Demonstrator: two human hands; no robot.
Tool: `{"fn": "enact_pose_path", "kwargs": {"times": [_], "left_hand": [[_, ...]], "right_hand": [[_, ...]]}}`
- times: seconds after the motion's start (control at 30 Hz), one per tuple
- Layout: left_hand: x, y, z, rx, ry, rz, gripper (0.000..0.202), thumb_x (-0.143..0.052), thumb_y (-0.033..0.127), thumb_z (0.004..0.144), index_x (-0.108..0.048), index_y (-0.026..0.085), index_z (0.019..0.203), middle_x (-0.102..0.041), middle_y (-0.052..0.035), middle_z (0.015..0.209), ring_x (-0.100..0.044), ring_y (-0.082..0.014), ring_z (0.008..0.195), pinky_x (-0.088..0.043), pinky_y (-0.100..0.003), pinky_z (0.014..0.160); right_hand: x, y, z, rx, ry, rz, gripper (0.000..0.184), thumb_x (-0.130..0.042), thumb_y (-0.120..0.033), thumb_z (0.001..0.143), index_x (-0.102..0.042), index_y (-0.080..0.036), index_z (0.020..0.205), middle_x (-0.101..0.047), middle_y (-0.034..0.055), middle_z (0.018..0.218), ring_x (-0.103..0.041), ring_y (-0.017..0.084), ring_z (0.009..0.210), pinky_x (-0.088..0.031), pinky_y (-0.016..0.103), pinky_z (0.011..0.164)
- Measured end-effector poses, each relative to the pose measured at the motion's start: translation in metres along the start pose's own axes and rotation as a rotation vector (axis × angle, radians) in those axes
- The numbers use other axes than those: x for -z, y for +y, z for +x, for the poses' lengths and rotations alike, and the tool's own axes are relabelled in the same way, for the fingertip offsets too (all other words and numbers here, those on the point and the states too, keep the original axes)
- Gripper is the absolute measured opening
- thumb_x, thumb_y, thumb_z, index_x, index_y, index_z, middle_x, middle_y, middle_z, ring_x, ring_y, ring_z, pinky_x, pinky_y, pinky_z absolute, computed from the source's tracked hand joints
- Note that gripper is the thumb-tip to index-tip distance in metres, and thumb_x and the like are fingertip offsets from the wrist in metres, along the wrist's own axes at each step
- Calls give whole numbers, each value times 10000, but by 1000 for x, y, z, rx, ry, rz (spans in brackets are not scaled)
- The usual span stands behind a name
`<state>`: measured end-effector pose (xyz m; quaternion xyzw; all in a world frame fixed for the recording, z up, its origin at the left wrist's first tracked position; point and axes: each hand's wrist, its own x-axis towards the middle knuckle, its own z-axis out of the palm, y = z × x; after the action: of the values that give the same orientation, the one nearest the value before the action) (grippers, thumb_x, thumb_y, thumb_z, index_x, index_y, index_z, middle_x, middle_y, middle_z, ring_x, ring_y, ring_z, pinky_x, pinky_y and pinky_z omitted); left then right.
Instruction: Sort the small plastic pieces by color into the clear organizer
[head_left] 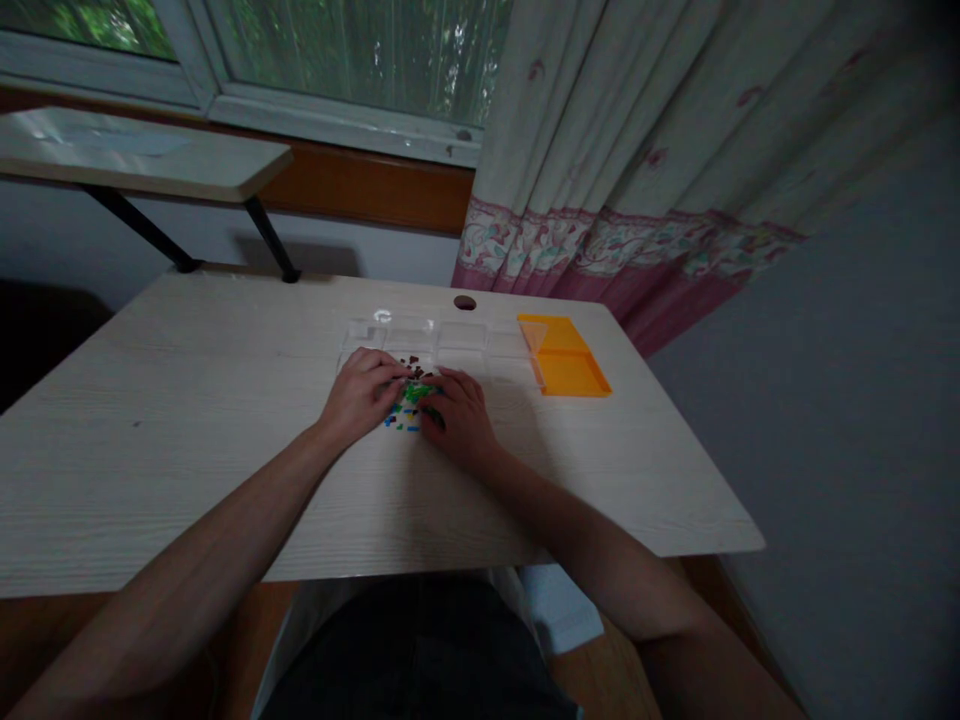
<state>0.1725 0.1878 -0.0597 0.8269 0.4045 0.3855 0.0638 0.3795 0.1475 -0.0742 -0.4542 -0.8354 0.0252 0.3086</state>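
**Small pieces under two hands**

The fingers [388,377] were bent onto the coloured pieces [412,396]; a grip could not be told. The left hand [365,392] and right hand [459,412] were set close, enclosing the pile on the tabletop [187,420]. The clear tray [465,335] was placed just behind, within reach.

Person, head-camera view. Left forearm [225,540] and right forearm [585,550]: bare along the whole visible length. Left hand [364,395] and right hand [457,415]: bare. Lap: dark garment [420,650], plain, near black in the dim light. Pale cloth [311,615] borders it on both sides; shirt or seat cover, cannot tell.
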Motion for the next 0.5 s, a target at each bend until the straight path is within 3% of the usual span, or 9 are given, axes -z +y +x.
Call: {"fn": "enact_pose_path", "kwargs": {"times": [0.5], "left_hand": [[2, -1, 0, -15, -3, 18, 201, -558, 264, 922, -715, 242, 1046, -653, -52, 991, -560, -216, 975, -450, -399, 905]], "right_hand": [[4, -5, -3, 66, -15, -88, 174, -625, -271, 873, -718, -264, 1020, -608, 48, 1307, -398, 266, 1353, -214, 483, 1185]]}}
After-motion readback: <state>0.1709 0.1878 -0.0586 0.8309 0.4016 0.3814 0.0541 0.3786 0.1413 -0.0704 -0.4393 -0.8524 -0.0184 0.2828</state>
